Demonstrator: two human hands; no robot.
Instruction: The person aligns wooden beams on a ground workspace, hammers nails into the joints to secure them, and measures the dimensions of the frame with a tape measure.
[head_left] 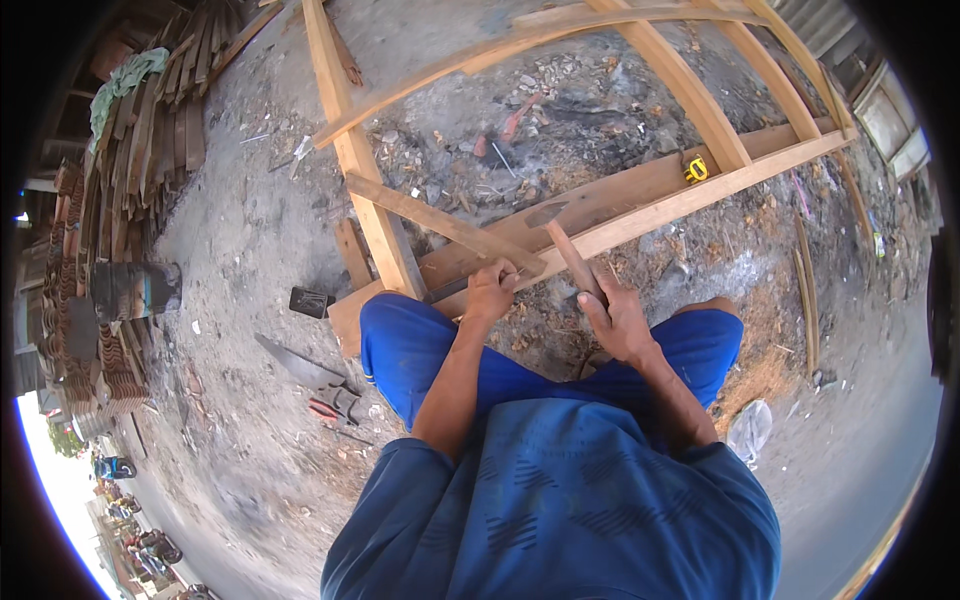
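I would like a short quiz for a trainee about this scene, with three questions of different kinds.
1. True or false: the right hand holds a hammer.
2. Which hand rests on the diagonal wooden strip? A) left hand B) right hand C) neither
3. Fill in: the yellow tape measure lies on a beam of the wooden ____.

Key: 1. true. 2. A. 3. frame.
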